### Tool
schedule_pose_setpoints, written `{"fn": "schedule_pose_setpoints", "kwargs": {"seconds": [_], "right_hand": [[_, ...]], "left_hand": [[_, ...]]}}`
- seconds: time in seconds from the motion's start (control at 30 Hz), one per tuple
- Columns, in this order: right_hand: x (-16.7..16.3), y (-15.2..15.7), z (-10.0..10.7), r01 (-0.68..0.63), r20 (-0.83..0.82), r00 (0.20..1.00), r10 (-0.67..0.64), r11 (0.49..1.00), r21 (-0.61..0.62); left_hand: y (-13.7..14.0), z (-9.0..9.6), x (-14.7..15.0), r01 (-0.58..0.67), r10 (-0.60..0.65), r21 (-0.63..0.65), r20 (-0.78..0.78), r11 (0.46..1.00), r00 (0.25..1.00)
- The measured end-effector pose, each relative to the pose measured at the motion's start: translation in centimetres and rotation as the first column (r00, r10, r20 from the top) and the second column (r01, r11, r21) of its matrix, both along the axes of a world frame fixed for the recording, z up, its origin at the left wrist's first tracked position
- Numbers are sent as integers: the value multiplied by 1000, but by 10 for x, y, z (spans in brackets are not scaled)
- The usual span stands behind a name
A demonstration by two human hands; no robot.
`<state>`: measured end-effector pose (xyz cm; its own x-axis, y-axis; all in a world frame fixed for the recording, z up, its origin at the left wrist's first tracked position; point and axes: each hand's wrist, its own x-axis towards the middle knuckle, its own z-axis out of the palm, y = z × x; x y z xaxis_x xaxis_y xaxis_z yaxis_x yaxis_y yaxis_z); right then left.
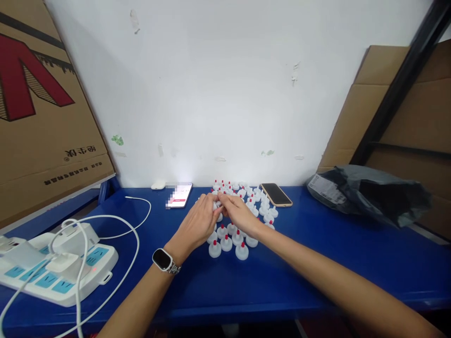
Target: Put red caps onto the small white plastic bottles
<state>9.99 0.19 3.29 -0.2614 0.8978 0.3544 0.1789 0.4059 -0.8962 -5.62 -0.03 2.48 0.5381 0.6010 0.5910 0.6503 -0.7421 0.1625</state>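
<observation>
My left hand (200, 219) and my right hand (240, 215) meet over a cluster of bottle caps. Fingers of the left hand are closed around a white nozzle cap (218, 204), of which only a sliver shows. The right thumb and fingers pinch at the top of the same cap; whether a red tip is between them is hidden. Below the hands stand several translucent white nozzle caps with red tips, such as a front cap (242, 252). To the right of the hands lie white caps (265, 207), many without red tips.
A lit phone (180, 195) and a white earbud case (158, 185) lie back left; a dark-screened phone (276, 194) lies back right. A power strip (58, 267) with looping white cables occupies the left. A grey plastic bag (369, 195) sits right on the blue table (303, 277).
</observation>
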Motion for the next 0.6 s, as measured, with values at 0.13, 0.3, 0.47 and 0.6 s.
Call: {"fn": "schedule_pose_setpoints", "kwargs": {"seconds": [0.13,0.3,0.47,0.6], "right_hand": [[11,21,16,117,216,963,-164,969,216],[14,74,25,177,496,799,-339,922,345],[-10,113,19,102,724,577,-379,912,397],[-29,130,12,23,843,423,-332,934,356]], "left_hand": [[7,6,-16,-62,78,-100,166,993,983],[26,3,-49,-167,216,-326,121,931,969],[36,-10,-59,-151,181,-434,28,888,983],[37,-17,-58,-141,163,-495,0,857,987]]}}
